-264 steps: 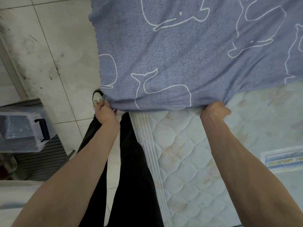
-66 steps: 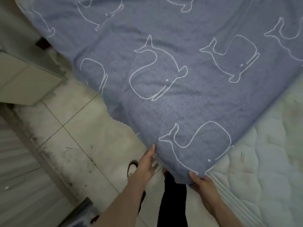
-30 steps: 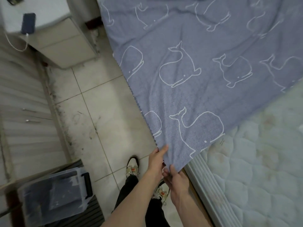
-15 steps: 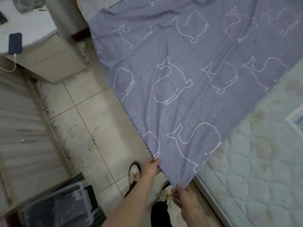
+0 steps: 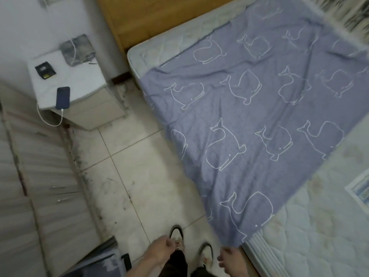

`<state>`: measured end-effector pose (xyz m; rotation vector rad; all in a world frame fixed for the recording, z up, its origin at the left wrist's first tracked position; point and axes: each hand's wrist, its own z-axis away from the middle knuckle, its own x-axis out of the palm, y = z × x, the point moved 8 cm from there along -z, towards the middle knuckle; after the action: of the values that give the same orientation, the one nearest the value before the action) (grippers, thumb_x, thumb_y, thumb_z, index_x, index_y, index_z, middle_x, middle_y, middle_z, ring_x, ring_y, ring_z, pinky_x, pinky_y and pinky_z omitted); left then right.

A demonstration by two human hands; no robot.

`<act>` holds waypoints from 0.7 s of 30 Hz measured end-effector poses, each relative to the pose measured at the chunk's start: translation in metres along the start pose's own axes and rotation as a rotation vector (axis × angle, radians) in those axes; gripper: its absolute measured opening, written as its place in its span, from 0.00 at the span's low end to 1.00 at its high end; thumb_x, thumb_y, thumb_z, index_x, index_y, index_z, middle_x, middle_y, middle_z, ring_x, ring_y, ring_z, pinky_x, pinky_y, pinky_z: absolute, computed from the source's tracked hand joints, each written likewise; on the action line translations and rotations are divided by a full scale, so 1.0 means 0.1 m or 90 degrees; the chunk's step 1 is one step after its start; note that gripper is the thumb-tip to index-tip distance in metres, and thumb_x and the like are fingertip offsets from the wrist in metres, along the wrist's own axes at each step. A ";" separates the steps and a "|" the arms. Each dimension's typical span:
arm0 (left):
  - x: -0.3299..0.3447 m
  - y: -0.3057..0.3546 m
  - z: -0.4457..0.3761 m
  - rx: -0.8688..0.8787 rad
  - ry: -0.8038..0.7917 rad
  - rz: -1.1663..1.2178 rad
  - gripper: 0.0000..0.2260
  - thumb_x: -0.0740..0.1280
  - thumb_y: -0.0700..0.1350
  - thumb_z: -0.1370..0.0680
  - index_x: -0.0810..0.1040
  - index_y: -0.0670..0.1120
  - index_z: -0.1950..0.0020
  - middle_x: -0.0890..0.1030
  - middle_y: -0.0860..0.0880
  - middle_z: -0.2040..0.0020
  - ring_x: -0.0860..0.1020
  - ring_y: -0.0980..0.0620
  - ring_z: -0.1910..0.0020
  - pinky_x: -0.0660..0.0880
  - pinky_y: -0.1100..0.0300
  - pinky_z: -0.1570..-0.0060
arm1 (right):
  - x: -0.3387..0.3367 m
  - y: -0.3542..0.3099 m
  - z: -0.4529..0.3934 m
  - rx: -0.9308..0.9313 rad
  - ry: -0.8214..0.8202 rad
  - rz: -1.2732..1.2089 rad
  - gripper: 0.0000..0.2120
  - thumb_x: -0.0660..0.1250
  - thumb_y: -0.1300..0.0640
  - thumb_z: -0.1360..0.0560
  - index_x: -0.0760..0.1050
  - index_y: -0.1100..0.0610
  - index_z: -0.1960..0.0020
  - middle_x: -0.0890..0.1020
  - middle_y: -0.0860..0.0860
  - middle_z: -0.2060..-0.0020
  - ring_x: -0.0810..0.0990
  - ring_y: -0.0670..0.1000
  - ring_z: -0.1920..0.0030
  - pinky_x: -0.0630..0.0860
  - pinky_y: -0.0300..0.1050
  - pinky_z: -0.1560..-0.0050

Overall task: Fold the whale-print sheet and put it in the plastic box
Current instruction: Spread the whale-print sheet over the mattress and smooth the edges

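**Operator:** Head view, the only one I have. The blue-grey whale-print sheet [image 5: 249, 124] lies spread on the white quilted mattress [image 5: 319, 236], its near corner hanging over the bed's edge just beside my right hand [image 5: 229, 258].

**Colleague:** Holding anything?

**Operator:** I think not. My left hand [image 5: 159, 250] has fingers loosely curled over my shoes, gripping nothing. My right hand's fingers look relaxed, apart from the cloth.

**Colleague:** The step?

**Operator:** I judge it's another fold: pinch two corners, match the edges squarely, smooth the creases.

**Colleague:** Counts?

**Operator:** One sheet, one clear plastic box [image 5: 99, 262] at lower left on the floor, two hands, one dark phone [image 5: 63, 97] on the white bedside cabinet [image 5: 83, 80].
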<state>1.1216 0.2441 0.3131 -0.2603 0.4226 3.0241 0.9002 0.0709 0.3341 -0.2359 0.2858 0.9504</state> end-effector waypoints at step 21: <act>-5.23 2.22 -1.43 0.031 0.189 0.055 0.06 0.65 0.51 0.18 0.80 0.53 0.45 0.84 0.50 0.44 0.81 0.49 0.44 0.75 0.57 0.43 | 0.28 -6.25 -0.42 -0.223 -0.014 0.207 0.08 0.62 0.61 0.19 0.79 0.61 0.50 0.85 0.57 0.59 0.82 0.53 0.64 0.78 0.42 0.61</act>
<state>1.6356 -0.0363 0.3300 -0.7091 0.5392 3.0601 1.4249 -0.2714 0.3308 -0.5108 0.1360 1.3240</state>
